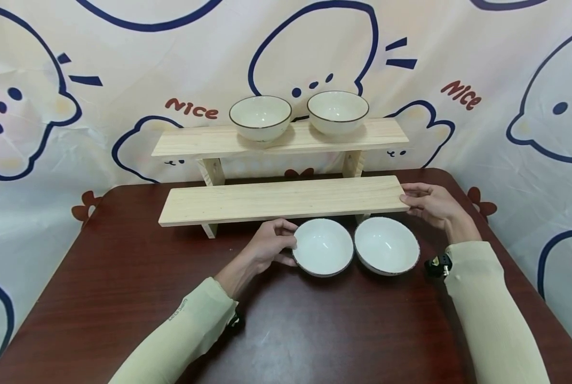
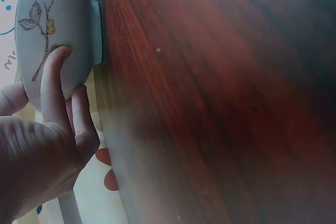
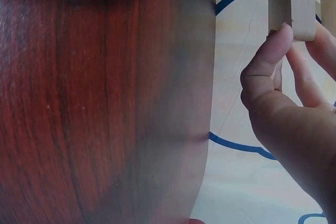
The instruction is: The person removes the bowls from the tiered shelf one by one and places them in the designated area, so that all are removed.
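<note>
My left hand [image 1: 269, 245] grips the left side of a white bowl [image 1: 323, 248] with a dark rim. In the left wrist view, a finger lies against the bowl's outer wall [image 2: 63, 74], by a painted twig, and its foot is down at the table. A second white bowl [image 1: 387, 246] stands beside it on the right. My right hand [image 1: 432, 205] pinches the right end of the lower board [image 1: 286, 201] of a two-tier wooden shelf; the right wrist view has the thumb against the board's end [image 3: 303, 9].
Two more white bowls, one on the left [image 1: 260, 118] and one on the right [image 1: 338, 113], sit on the shelf's upper board [image 1: 190, 141]. Below is a dark red-brown table [image 1: 98, 277]. A cartoon-printed cloth [image 1: 195, 64] hangs behind and at the sides.
</note>
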The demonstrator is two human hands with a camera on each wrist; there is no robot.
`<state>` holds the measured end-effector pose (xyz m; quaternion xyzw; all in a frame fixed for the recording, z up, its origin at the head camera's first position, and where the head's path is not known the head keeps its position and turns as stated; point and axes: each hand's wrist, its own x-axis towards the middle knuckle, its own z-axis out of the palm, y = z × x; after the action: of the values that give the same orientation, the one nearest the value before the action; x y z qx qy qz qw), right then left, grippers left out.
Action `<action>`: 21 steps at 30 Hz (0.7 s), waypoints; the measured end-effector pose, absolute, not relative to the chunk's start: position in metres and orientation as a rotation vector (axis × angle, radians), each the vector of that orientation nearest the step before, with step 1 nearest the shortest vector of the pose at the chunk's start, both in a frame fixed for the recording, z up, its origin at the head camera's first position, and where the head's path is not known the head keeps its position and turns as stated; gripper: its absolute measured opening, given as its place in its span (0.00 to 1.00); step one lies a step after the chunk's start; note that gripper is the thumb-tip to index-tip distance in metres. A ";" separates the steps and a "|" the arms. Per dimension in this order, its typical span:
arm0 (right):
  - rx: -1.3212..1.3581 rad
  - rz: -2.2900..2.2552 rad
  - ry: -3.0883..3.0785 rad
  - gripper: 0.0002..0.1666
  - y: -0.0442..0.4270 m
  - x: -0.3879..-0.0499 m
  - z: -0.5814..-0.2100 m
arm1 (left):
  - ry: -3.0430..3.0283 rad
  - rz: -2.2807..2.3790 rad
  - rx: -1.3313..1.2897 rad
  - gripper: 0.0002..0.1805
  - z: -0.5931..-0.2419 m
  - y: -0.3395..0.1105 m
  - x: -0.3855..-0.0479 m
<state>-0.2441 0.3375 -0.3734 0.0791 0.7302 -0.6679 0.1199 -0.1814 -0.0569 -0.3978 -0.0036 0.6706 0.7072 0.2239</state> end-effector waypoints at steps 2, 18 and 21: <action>0.234 -1.950 2.133 0.14 0.338 -0.245 -0.374 | 1.846 1.949 -0.012 0.23 -0.399 -0.057 -0.182; 0.260 -1.899 2.168 0.27 0.338 -0.247 -0.375 | 1.785 1.947 -0.006 0.25 -0.399 -0.060 -0.184; 0.260 -1.900 2.172 0.26 0.337 -0.248 -0.375 | 1.782 1.933 0.012 0.25 -0.398 -0.062 -0.185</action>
<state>-0.2479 0.3375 -0.3747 0.0891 0.7440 -0.6509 0.1219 -0.1847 -0.0618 -0.3978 0.0045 0.6556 0.7112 0.2537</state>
